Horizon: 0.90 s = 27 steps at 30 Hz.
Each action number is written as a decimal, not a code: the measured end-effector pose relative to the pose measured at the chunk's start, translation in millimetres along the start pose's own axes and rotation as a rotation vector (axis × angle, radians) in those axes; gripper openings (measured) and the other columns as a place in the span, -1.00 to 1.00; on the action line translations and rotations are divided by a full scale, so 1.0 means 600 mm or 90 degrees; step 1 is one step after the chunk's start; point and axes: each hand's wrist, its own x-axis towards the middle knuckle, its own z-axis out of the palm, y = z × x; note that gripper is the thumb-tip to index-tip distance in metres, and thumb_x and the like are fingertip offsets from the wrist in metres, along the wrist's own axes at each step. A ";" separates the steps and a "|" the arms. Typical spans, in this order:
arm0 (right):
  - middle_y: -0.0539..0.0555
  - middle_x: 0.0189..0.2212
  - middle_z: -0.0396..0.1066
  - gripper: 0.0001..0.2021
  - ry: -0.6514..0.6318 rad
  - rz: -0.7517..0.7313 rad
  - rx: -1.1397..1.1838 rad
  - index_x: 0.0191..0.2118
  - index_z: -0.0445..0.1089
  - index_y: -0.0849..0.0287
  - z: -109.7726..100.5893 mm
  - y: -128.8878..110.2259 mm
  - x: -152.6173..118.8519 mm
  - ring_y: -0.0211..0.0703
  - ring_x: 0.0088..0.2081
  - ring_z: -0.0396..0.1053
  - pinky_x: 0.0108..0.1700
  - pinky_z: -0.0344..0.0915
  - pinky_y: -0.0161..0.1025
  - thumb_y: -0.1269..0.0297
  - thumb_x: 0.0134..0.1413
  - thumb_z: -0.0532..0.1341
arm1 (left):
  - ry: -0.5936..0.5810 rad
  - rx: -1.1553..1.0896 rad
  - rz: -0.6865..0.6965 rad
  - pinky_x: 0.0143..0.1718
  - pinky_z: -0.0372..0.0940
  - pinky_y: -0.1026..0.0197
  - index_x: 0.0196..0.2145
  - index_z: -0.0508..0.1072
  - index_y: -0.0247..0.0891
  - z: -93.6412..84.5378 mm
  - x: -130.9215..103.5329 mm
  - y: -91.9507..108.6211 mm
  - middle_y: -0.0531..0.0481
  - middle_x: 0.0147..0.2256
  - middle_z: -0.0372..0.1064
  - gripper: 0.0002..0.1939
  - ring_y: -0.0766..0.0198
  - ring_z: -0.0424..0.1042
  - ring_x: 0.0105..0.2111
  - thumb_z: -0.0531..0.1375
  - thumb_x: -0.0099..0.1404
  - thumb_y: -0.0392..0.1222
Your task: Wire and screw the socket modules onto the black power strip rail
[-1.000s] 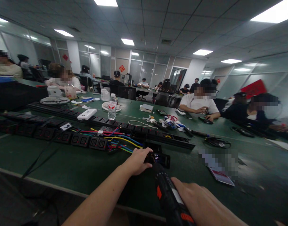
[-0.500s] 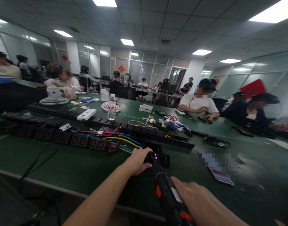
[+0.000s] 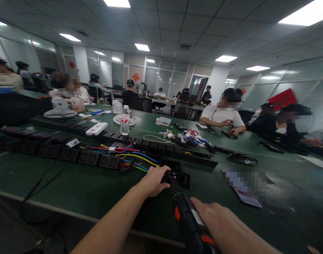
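Observation:
My left hand (image 3: 156,180) grips the left end of a small black housing (image 3: 182,178) on the green table, thumb toward me and fingers on the far side. A black and orange power drill (image 3: 187,218) is held in my right hand (image 3: 211,218), its fingers partly hidden behind the tool. The drill's tip points into the housing, right beside my left thumb. Red, yellow, blue and green wires (image 3: 137,158) run from a long black socket strip (image 3: 89,157) toward the housing.
Behind lies a second black strip (image 3: 195,158), with a water bottle (image 3: 125,121) and a white device (image 3: 97,129) near it. A black cable coil (image 3: 242,159) and a phone-like flat object (image 3: 248,197) lie right. A person in white (image 3: 222,114) sits across the table.

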 end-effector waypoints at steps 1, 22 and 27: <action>0.24 -0.03 0.48 -0.41 -0.002 0.001 0.000 0.14 0.32 0.18 -0.001 -0.001 0.001 0.19 -0.04 0.43 0.04 0.29 -0.02 0.41 -0.11 0.31 | -0.001 -0.001 0.002 0.03 0.10 0.08 0.06 0.23 -0.07 0.000 0.000 0.000 0.00 -0.03 0.39 -0.50 0.07 0.34 0.01 0.30 0.21 -0.20; 0.23 -0.01 0.47 -0.38 0.004 0.000 -0.009 0.15 0.31 0.15 0.002 0.000 0.002 0.20 -0.01 0.43 0.07 0.28 -0.02 0.41 -0.13 0.32 | -0.001 -0.009 0.004 0.02 0.10 0.10 0.04 0.24 -0.06 -0.005 -0.003 0.006 0.01 -0.03 0.39 -0.54 0.08 0.33 0.01 0.28 0.23 -0.22; 0.22 -0.05 0.50 -0.41 0.017 0.000 0.002 0.12 0.34 0.16 -0.001 -0.001 -0.005 0.19 -0.06 0.46 0.03 0.32 -0.02 0.40 -0.13 0.33 | 0.014 -0.007 0.007 0.02 0.11 0.10 0.04 0.24 -0.06 0.002 0.000 -0.001 0.01 -0.04 0.39 -0.51 0.08 0.34 -0.01 0.32 0.20 -0.17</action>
